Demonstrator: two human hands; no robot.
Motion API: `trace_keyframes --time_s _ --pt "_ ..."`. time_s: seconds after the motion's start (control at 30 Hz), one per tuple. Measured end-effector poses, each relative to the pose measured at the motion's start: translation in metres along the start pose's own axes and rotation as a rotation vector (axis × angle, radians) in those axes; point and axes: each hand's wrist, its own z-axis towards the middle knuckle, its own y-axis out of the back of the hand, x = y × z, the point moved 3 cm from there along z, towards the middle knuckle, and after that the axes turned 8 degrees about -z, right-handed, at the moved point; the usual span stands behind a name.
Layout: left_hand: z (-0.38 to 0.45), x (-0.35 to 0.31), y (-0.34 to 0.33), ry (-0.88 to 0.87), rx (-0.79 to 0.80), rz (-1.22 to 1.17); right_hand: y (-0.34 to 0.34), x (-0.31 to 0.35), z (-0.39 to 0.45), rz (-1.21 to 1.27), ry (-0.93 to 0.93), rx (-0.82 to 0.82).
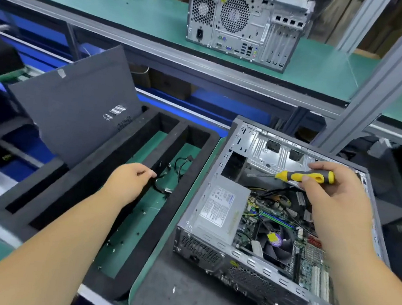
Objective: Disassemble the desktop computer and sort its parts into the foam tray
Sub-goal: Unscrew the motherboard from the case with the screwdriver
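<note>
Bright, even overhead light fills the scene, with only soft, faint shadows. The green desk (323,73) and the upper shelf look flat and evenly lit. Mild glare shows on the bare metal inside the open computer case (275,154) and on the silver power supply (221,210). The deep slots of the black foam tray (194,166) stay dark. Wide-angle distortion bends the shelf rails and the grey upright post (375,94) near the edges. The left margin is soft and smeared; the centre is fairly sharp.

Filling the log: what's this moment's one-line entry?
left hand: over black foam tray | right hand: holds yellow-black screwdriver | open grey computer case
</note>
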Motion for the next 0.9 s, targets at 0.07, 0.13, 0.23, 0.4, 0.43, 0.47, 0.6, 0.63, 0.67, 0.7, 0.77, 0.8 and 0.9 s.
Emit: trace_keyframes --time_s 0.07,0.13,0.23,0.4,0.43,0.47,0.6,0.63,0.67,0.7,0.77,0.8,0.9 --pt "-0.012 -0.005 0.0 -0.009 -0.044 -0.022 0.005 -0.005 0.002 -0.007 0.018 0.053" --pt "-0.027 -0.016 -0.003 -0.03 -0.08 -0.063 0.009 -0.01 0.005 -0.031 0.029 0.119" --pt "-0.053 -0.045 -0.011 -0.125 -0.099 -0.114 0.015 -0.011 0.004 -0.088 0.051 0.182" --pt "-0.081 -0.095 -0.032 -0.46 -0.026 -0.044 0.03 0.0 -0.002 -0.182 0.096 0.114" --pt "-0.084 -0.102 -0.038 -0.506 0.023 -0.041 0.031 0.002 -0.004 -0.183 0.086 0.111" --pt "-0.086 -0.108 -0.044 -0.546 0.077 -0.03 0.031 0.003 -0.005 -0.182 0.078 0.118" --pt "-0.096 -0.13 -0.069 -0.64 0.257 0.023 0.025 0.006 -0.013 -0.255 0.084 0.23" --pt "-0.098 -0.134 -0.074 -0.646 0.279 0.054 0.023 0.005 -0.014 -0.275 0.085 0.275" --pt "-0.101 -0.137 -0.079 -0.654 0.286 0.093 0.021 0.003 -0.013 -0.281 0.087 0.321" --pt "-0.103 -0.138 -0.083 -0.658 0.282 0.128 0.018 0.001 -0.011 -0.287 0.088 0.37" --pt "-0.108 -0.14 -0.09 -0.638 0.242 0.174 0.012 -0.003 -0.007 -0.334 0.11 0.466" --pt "-0.11 -0.139 -0.093 -0.616 0.214 0.19 0.009 -0.005 -0.005 -0.361 0.132 0.515" --pt "-0.112 -0.14 -0.102 -0.528 0.154 0.251 -0.001 -0.014 0.003 -0.384 0.188 0.684"
